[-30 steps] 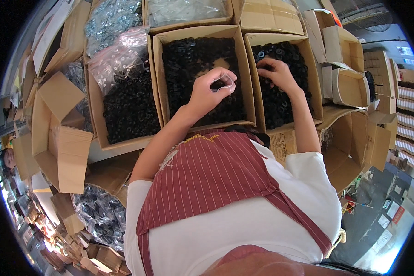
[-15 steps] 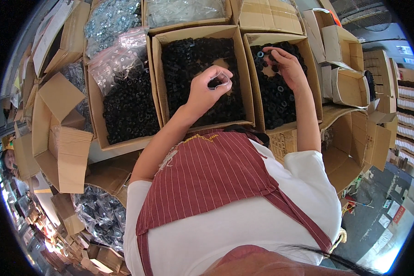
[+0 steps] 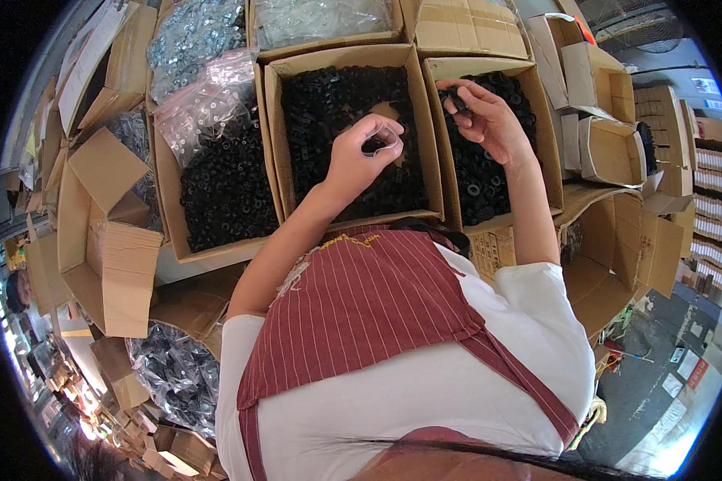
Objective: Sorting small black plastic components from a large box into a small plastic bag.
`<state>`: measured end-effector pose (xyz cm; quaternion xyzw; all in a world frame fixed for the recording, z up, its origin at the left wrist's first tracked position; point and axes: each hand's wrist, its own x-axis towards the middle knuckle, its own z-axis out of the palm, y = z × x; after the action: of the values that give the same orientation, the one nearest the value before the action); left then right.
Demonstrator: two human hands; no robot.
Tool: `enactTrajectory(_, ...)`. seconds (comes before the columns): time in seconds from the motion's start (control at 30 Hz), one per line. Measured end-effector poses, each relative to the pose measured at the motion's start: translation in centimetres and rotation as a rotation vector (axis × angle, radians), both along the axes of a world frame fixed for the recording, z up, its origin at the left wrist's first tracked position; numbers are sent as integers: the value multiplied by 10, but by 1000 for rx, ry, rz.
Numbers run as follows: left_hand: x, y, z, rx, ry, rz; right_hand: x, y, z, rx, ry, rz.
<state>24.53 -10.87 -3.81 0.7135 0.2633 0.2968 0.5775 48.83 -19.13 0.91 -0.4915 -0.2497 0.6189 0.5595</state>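
Plastic film (image 3: 390, 147), clear and looped open, is what we are grasping in our left hand (image 3: 355, 152) above the middle carton (image 3: 423, 132), as the head view is showing. Over the far-left part of the right carton (image 3: 545, 144), we are pinching small black pieces (image 3: 456, 99) between thumb and fingers of our right hand (image 3: 492, 122), with black rings (image 3: 477, 187) lying below.
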Motion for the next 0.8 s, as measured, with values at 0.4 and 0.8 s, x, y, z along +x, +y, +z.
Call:
enactTrajectory(0.4, -1, 2, -10, 26, 13, -31, -65, 7, 21, 164, -227, 93)
enactTrajectory(0.8, -4, 2, -6, 8, -2, -52, -86, 0, 19, 346, -711, 86)
